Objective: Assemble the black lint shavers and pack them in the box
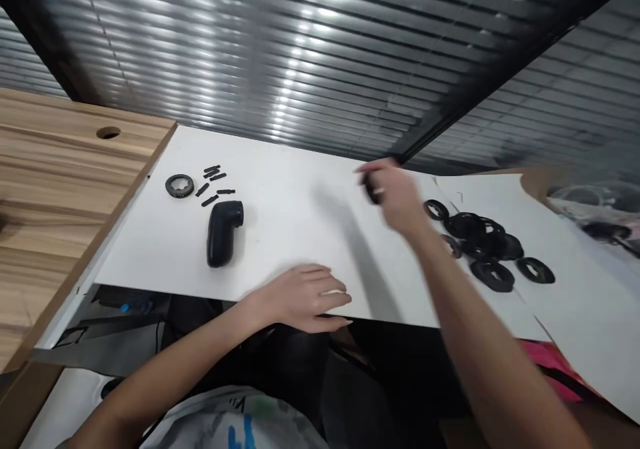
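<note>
My right hand (395,195) is raised above the white table, its fingers closed on a black ring (371,187) that is partly hidden and blurred by motion. At the table's front edge my left hand (310,297) rests with its fingers apart and nothing in it. To the left lies a black elbow-shaped pipe piece (223,235). Several small black strips (213,189) are scattered just beyond it. One black ring (179,185) lies flat beside the strips. On the right, under my right forearm's far side, several black rings (487,239) are heaped together.
The white tabletop (280,202) ends at a wooden surface (75,182) with a round hole on the left. Behind stands a wall of metallic blinds (240,55). Clear plastic bags (600,202) lie at the far right, and a pink item (557,369) is below the table edge.
</note>
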Motion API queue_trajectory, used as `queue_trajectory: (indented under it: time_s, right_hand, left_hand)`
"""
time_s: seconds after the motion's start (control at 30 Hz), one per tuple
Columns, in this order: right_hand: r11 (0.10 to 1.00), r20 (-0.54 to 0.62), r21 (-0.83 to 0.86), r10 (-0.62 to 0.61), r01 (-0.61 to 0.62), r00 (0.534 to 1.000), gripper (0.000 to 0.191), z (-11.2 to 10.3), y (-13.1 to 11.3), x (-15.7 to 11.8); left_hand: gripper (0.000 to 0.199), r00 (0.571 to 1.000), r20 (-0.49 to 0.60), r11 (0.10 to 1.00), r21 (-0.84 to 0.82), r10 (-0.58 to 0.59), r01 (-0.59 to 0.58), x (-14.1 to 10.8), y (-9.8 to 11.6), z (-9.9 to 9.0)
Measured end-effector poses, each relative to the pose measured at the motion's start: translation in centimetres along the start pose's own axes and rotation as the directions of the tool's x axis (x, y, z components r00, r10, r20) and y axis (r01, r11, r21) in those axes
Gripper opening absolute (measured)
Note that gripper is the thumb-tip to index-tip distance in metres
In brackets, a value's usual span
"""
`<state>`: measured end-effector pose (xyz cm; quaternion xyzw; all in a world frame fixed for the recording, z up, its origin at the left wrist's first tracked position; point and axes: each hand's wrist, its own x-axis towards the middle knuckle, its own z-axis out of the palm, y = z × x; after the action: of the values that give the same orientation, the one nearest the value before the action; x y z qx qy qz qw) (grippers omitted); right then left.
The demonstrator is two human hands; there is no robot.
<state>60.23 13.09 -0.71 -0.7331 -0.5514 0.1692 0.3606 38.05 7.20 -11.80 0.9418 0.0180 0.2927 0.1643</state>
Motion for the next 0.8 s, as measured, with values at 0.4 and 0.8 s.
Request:
queue_trajectory:
  time_s: [0.4, 0.8]
  right_hand:
    - [0.787, 0.208, 0.561, -0.433, 0.256, 0.877, 0.055, 16.7, -2.5, -0.7]
    - [0.374, 0.309, 0.899, -0.172, -0.229, 0.935, 0.047, 15.3, -2.6, -0.1]
  left_hand:
    - [0.046, 0.395, -0.443, 0.512, -0.18, -0.805, 0.84, -9.0, -3.7, -13.6]
    - [0.056, 0.402, 0.332, -0.096, -0.858, -0.853, 0.504, -3.6, -10.6, -12.8]
